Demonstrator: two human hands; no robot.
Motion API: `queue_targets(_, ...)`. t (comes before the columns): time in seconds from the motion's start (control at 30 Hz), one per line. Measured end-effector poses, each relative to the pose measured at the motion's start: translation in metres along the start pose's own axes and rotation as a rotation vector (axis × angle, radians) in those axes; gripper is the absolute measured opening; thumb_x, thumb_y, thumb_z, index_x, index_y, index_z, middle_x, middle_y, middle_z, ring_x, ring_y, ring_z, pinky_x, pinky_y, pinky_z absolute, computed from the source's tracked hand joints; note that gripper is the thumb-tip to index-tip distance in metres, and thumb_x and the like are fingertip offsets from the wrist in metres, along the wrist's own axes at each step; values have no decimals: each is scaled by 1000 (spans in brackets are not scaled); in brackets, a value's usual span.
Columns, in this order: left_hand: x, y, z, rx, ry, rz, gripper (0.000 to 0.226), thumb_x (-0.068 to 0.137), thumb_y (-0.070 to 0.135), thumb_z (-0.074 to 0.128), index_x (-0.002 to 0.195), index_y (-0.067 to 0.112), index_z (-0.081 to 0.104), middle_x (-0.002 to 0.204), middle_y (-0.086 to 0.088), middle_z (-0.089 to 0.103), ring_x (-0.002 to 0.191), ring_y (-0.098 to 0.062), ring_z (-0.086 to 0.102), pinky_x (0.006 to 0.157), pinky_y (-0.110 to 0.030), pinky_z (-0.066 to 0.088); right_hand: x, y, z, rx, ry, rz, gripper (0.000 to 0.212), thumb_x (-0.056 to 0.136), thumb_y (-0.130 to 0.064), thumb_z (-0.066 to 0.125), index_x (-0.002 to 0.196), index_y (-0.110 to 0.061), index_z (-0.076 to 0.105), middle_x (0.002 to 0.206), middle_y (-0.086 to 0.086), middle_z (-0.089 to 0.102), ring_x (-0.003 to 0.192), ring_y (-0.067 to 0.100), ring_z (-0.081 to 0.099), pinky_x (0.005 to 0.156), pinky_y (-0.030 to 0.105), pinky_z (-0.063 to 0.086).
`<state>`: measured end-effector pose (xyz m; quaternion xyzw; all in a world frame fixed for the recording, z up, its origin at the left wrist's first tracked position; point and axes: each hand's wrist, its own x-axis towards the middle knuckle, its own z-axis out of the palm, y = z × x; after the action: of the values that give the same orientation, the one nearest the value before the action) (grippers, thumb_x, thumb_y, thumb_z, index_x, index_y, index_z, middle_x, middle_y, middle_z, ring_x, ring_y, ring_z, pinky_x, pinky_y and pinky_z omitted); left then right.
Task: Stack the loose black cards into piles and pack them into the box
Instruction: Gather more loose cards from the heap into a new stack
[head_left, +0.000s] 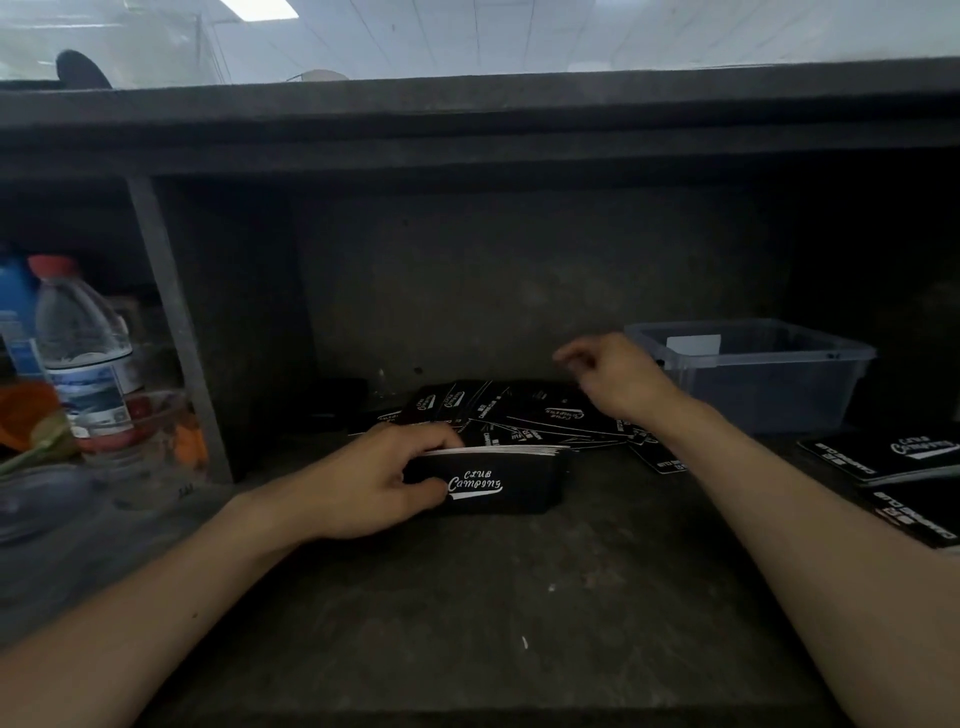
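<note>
Step in hand: gathering, mid-way by the look of it. Left hand grips a stack of black cards stood on edge on the dark worktop, thumb on the near printed face, fingers curled over the white top edges. Reads "Club Camping" on the front.

Right hand hovers just behind and right of that stack, above the loose card pile. Fingers loosely curled, part open, holding nothing I can see. Looks like a reach for the next card, or it has just let one go; cannot tell which.

Loose pile sits directly behind the stack, fanned and overlapping, mixed orientation. Plenty left unsorted.

Next move, my guess: pinch one or a few cards off the loose pile, square them against the held stack. Thin, slick, overlapping cards, so peeling up a single edge needs a fingertip lift; the left hand must keep the stack clamped or it splays.

Containers: clear plastic box well right of the stack and farther back, lid off. Something white shows inside near its back wall; no black cards visible in it, though the walls are hazy.

Two finished-looking card stacks lie flat far right of the held stack, in front of the box. Not yet packed.

Water bottle far left, behind a divider, irrelevant.
</note>
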<state>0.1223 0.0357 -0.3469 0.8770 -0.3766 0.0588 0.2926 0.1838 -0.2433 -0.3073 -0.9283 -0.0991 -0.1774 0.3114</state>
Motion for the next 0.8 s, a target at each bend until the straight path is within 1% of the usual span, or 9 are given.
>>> queue_targets(0.07,0,1,-1,36,-4,4,18,89,25,61,106,24,66,98,10,71,92,-13,70,77,-45,57,2,16,10,-386,-189,-47,39,97,-20,53,136,-24,55,138,5,56,124,25,54,99,27,44)
queue_targets(0.13,0,2,-2,67,-9,5,16,88,28,61,103,24,66,95,11,70,89,-11,69,76,-42,57,-1,21,15,-469,-352,-19,44,95,-25,57,139,-26,52,142,5,53,127,24,51,102,26,41)
queue_targets(0.3,0,1,-1,70,3,-9,15,88,28,63,102,25,67,95,12,72,88,-12,71,76,-41,57,-6,10,1,-267,-180,20,60,73,-30,84,128,-26,59,115,-1,64,103,16,60,86,29,50)
queue_targets(0.47,0,2,-1,60,5,-6,19,86,30,62,102,20,67,95,10,72,90,-10,70,77,-40,57,-2,9,-10,-103,-31,30,25,77,-25,81,98,-28,68,89,-8,68,85,12,63,77,28,50)
queue_targets(0.57,0,3,-1,43,-8,-16,21,87,33,62,104,22,67,98,11,72,93,-8,70,80,-39,58,-1,8,-13,-49,45,59,14,85,-27,74,98,-22,71,91,-4,68,87,12,61,71,23,42)
queue_targets(0.63,0,4,-1,31,-5,-16,23,86,36,61,104,23,67,98,11,72,93,-9,71,80,-40,58,-3,4,-13,179,95,79,15,85,-20,74,99,-18,69,91,0,68,85,14,62,67,23,45)
queue_targets(0.67,-1,4,-1,25,-2,-18,24,86,37,61,103,23,67,98,11,72,93,-9,71,80,-40,58,-5,0,-15,335,106,78,22,84,-12,73,104,-16,65,89,3,67,82,16,62,61,22,46)
queue_targets(0.73,-1,4,0,21,8,-13,22,85,35,62,103,23,67,97,12,72,92,-9,70,79,-41,58,-10,-9,-20,595,69,69,51,82,1,71,124,-20,50,88,9,65,76,19,65,54,24,51)
queue_targets(0.8,-1,4,1,14,16,-3,21,85,32,64,105,24,66,98,13,71,93,-10,70,77,-44,58,-15,-15,-22,688,-20,58,81,81,6,68,137,-39,32,92,10,67,82,20,70,61,33,59)
